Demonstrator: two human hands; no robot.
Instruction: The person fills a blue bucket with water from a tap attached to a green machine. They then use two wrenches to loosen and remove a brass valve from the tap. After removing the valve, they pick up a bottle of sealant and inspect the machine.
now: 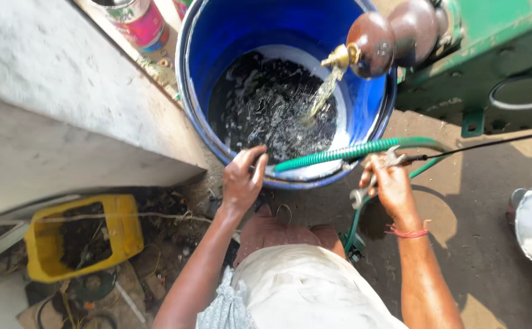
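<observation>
Head view. The left hand (241, 180) rests on the near rim of the blue barrel (194, 73), its grip closed loosely over the end of the ribbed green hose (339, 152), which lies along the rim toward the right hand (391, 186). The right hand's grip is clamped on a metal open-ended spanner (372, 178); one end projects above the fingers beside the hose, the other below them. Beyond both grips, a brass tap (339, 58) pours water into the dark water in the barrel. A thin black cable (491, 141) runs rightward from just above the right grip. A yellow container (83, 237) sits on the ground well left of the left hand
</observation>
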